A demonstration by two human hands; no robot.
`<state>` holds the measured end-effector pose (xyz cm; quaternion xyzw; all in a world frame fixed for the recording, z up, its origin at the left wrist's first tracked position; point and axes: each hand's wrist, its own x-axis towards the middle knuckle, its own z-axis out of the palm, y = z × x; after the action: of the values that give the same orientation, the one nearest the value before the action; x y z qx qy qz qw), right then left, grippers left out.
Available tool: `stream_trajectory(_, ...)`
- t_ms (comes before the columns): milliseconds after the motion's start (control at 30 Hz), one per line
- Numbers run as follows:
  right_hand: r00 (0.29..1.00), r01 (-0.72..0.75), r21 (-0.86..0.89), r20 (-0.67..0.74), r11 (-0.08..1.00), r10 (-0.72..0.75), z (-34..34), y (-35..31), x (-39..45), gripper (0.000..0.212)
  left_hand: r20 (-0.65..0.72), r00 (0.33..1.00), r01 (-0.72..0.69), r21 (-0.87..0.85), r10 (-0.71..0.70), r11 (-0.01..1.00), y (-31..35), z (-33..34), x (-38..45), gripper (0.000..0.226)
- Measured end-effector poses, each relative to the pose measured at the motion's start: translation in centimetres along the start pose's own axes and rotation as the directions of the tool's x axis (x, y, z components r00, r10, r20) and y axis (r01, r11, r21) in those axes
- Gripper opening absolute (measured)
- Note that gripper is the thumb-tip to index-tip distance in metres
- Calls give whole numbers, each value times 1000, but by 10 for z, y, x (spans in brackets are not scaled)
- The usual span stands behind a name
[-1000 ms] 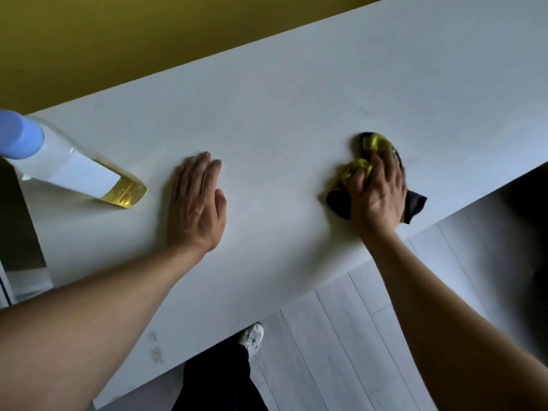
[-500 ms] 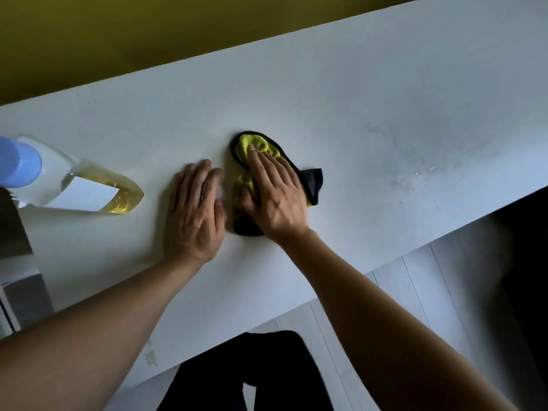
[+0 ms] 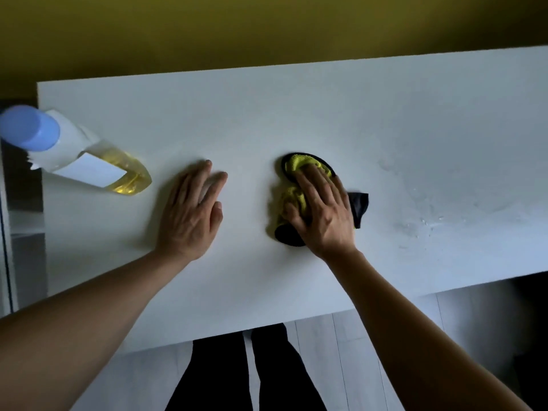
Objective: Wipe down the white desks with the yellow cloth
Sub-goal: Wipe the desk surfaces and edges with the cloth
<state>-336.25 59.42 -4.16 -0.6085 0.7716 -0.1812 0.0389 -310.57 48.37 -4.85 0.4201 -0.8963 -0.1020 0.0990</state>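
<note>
While left hand (image 3: 189, 213) rests flat, right hand (image 3: 321, 213) presses yellow cloth (image 3: 293, 197) on white desk (image 3: 296, 114), mid-wipe; next stroke: toward wet patch (image 3: 421, 223) at 3 o'clock.

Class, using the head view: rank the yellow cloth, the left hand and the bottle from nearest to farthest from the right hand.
1. Yellow cloth: directly under the right hand.
2. Left hand: flat on the desk, to its left.
3. Bottle: far left, near the desk's edge.

Both forearms are bare to the frame edge, with no sleeves showing. The left hand (image 3: 189, 215) and right hand (image 3: 323, 215) wear no gloves (no rings visible). Dark trousers (image 3: 246, 378) cover the legs.
</note>
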Motion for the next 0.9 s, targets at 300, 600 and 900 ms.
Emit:
stream_trajectory(300,867,-488,-46,-145,872,477,-17,62,10,62,-68,955,290,8,-289,957,15,8,-43,59)
stream_trajectory(600,987,159,91,13,983,-160,55,-96,103,51,-103,934,339,-44,-342,940,19,5,-40,58)
stream_trajectory(900,975,206,115,64,972,-214,56,-82,136,48,-119,926,358,-38,-360,933,18,7,-41,58)
